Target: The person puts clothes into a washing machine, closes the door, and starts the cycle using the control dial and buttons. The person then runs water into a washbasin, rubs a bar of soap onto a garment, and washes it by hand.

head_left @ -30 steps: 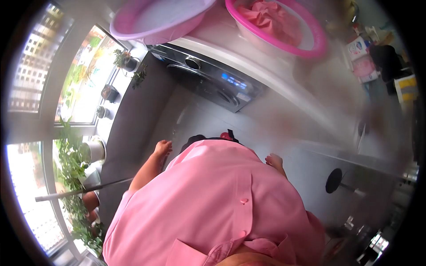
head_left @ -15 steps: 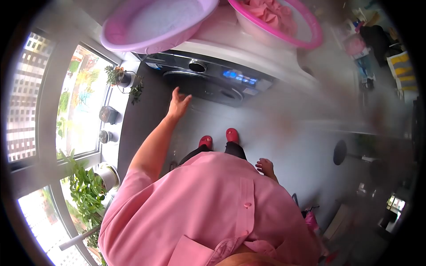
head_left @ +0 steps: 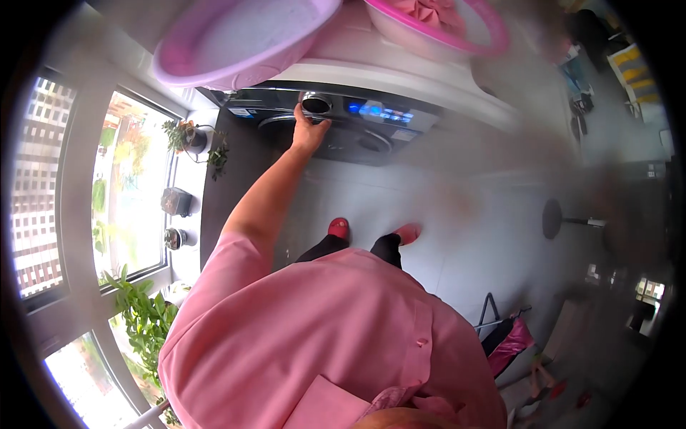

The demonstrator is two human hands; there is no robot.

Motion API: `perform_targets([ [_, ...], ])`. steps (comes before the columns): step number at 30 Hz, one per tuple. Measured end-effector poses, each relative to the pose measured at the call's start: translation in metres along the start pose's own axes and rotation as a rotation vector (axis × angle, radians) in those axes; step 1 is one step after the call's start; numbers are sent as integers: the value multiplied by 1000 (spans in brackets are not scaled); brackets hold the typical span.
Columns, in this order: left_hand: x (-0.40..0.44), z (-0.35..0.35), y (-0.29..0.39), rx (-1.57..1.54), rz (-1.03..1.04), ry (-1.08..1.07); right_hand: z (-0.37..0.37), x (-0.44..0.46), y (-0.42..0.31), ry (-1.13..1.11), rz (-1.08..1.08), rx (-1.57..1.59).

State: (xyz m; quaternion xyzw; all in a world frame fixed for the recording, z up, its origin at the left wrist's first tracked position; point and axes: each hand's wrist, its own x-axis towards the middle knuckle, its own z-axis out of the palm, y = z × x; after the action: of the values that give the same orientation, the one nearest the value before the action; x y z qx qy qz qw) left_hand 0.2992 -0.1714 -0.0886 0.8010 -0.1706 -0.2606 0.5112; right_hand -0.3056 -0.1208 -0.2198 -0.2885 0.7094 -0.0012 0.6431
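My left hand point(head_left: 310, 134) reaches to the front panel of a dark washing machine point(head_left: 271, 100). Its fingers are spread at the round silver-rimmed knob point(head_left: 316, 104), one fingertip at the knob's left edge and another just below its lower right. Whether they press on it I cannot tell. To the right of the knob, a display point(head_left: 382, 111) glows blue. Under the panel, part of the round door point(head_left: 368, 141) shows. My right hand is out of sight.
On the white top above the machine stand a purple basin point(head_left: 207, 75) and a pink-rimmed basin point(head_left: 429, 36) holding pink cloth point(head_left: 432, 13). Potted plants point(head_left: 193, 137) line the window ledge at left. A folded stand point(head_left: 493, 322) with a pink cloth is at lower right.
My left hand has moved up and right to the knob. My right hand has gone out of view. My right foot has shifted to the right and blurs.
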Motion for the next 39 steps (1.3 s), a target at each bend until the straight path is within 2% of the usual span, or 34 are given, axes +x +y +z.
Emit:
perform_targets([
  [2, 3, 2, -8, -47, 20, -26, -5, -6, 13, 55, -7, 6],
  [4, 3, 1, -5, 82, -25, -31, -8, -10, 19, 88, -21, 17],
  [8, -11, -3, 16, 124, -49, 2, -19, -8, 24, 129, -54, 57],
  [12, -11, -5, 20, 137, 0, 28, -34, -7, 5, 80, -128, 144],
  [13, -4, -3, 13, 108, 0, 35, -30, -27, -18, 100, -209, -52],
  [16, -6, -2, 25, 151, -58, 92, -30, -37, -34, 121, -332, -314],
  [19, -18, -3, 40, 3, -50, 65, -25, -53, -46, 113, -361, -349],
  [21, -19, -1, 39, -16, -54, 71, -17, -64, -51, 163, -145, -109],
  [26, -22, 0, 41, -72, -118, 43, -31, -37, -9, 87, -136, -226],
  [28, -20, 3, 36, -53, -90, 99, -36, -14, 22, 94, -56, 86],
  [29, -22, 4, 37, -51, -90, 96, -39, -9, 28, 94, -54, 89],
  [32, -28, 6, 42, -44, -205, 59, -35, -15, 34, 97, -75, 42],
  [36, 13, 31, -34, 95, -26, -329, -26, -17, 32, 106, -60, 123],
  [39, 27, 56, -60, 39, -99, -340, -25, -22, 24, 109, -37, 166],
])
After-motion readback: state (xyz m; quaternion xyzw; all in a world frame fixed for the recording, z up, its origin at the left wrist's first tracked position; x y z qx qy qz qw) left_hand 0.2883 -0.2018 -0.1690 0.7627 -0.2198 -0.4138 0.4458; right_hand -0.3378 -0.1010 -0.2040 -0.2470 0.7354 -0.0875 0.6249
